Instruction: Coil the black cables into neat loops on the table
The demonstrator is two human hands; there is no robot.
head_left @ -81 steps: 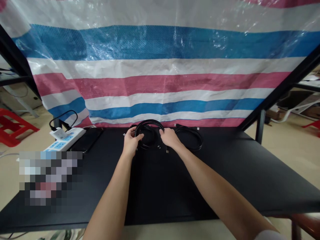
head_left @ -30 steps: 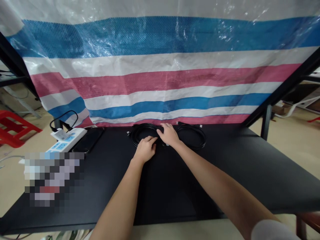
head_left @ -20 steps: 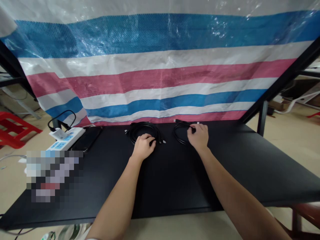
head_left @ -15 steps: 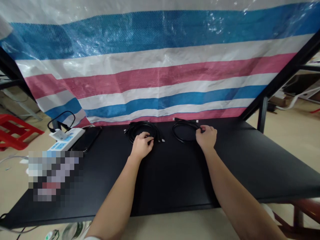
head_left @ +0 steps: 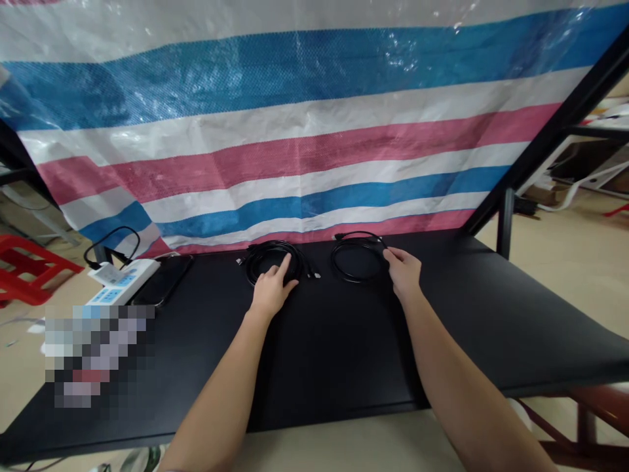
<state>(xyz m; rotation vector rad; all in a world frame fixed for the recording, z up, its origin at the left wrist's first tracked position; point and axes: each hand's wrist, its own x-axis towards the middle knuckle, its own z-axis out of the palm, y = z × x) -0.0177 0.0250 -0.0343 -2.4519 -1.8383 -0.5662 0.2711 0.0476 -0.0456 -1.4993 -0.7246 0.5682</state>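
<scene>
Two coils of black cable lie near the back of the black tabletop (head_left: 339, 354). My left hand (head_left: 271, 288) rests over the near side of the thicker left cable coil (head_left: 273, 245), index finger stretched out and thumb apart. Light-coloured plugs stick out on both sides of that coil. To the right, my right hand (head_left: 405, 270) pinches a strand of the thinner cable coil (head_left: 336, 265) at its right side, thumb against fingers. A strand arches over the back of this coil to my fingertips. Part of its right edge is hidden by the hand.
A white power strip (head_left: 128, 280) with a plugged-in adapter lies at the left, beside a black phone (head_left: 164, 280). A blurred-out patch covers the front left. Behind the table hangs a striped plastic sheet (head_left: 255, 164). A red stool (head_left: 34, 269) stands beyond the left edge.
My left index finger has straightened over the left coil. My right fingers have closed on the right cable and raised a strand slightly. The view has shifted a little.
</scene>
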